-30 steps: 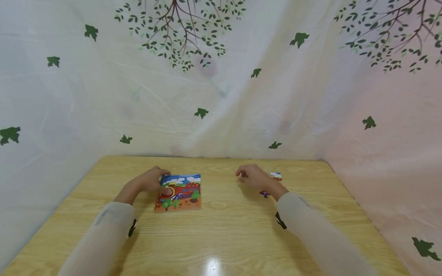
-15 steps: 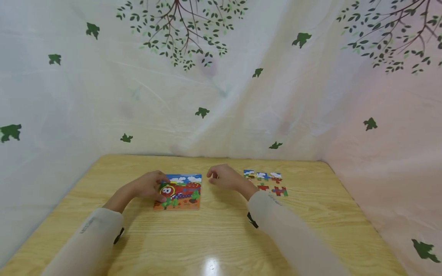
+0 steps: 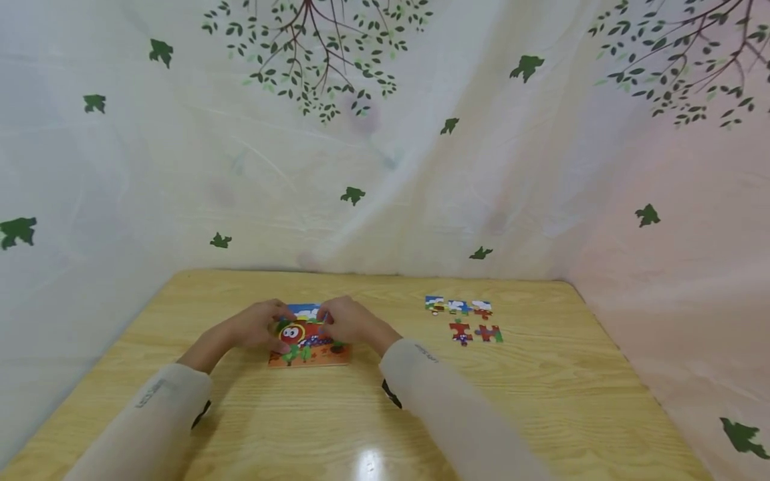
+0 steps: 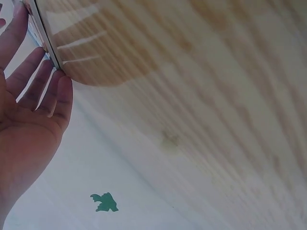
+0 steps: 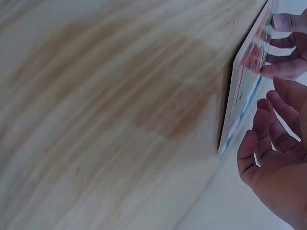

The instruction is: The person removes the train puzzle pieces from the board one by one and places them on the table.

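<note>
A square jigsaw puzzle with a red cartoon train, blue sky and green trees lies flat on the table, left of centre. My left hand rests at its left side, thumb low and fingertips along the edge. In the left wrist view, fingers of the left hand touch the edge of the puzzle. Over the puzzle's upper right part is my right hand, loosely bent fingers pointing down; it covers part of the picture. The right wrist view shows the right hand beside the puzzle, no piece visible in it.
Several loose jigsaw pieces lie on the right of the wooden table: a sky piece in the back row, a red piece and a red-green piece in front. A patterned curtain hangs behind the table.
My right hand has moved left from over the loose pieces onto the puzzle, uncovering the pieces. The left hand stays at the puzzle's left edge with its thumb slightly lower.
</note>
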Motion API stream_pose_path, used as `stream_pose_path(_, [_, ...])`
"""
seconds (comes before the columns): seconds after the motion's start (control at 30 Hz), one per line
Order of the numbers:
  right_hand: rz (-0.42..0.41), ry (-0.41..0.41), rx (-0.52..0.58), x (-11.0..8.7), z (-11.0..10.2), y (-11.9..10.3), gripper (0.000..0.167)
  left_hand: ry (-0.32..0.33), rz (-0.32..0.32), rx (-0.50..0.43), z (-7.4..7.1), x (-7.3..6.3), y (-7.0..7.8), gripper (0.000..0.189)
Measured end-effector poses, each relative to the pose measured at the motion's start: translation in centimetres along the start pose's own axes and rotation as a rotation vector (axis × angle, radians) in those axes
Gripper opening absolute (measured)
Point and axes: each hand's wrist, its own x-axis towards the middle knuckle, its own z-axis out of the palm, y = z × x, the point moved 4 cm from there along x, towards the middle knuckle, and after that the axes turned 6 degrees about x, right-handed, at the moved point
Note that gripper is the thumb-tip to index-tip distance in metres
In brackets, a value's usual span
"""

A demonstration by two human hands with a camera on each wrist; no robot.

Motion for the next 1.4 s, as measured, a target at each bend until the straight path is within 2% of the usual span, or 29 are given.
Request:
stream_pose_path(0.27, [0.017, 0.008, -0.021, 1.0, 1.3, -0.4, 0.016, 0.015, 0.038, 0.024, 0.0, 0.2, 0.1, 0.057])
stream_pose_path(0.43, [0.022, 0.002, -0.027, 1.5, 1.9, -0.8, 0.013, 0.015, 0.032, 0.012, 0.1, 0.1, 0.0, 0.059])
stream_pose_path(0.63, [0.013, 0.047, -0.070, 2.0, 2.4, -1.4, 0.011, 0.029, 0.047, 0.020, -0.1, -0.1, -0.1, 0.060])
stream_pose_path(0.8, [0.070, 0.069, -0.068, 2.5, 2.8, -1.6, 0.007, 0.033, 0.060, 0.029, -0.2, -0.3, -0.2, 0.061])
stream_pose_path(1.03, [0.154, 0.029, -0.089, 3.1, 3.4, -1.3, 0.010, 0.036, 0.076, 0.027, -0.1, -0.5, 0.1, 0.059])
stream_pose_path(1.4, [0.097, -0.063, -0.257, 3.4, 3.8, -1.1, 0.016, 0.019, 0.070, 0.032, 0.0, -0.3, 0.0, 0.057])
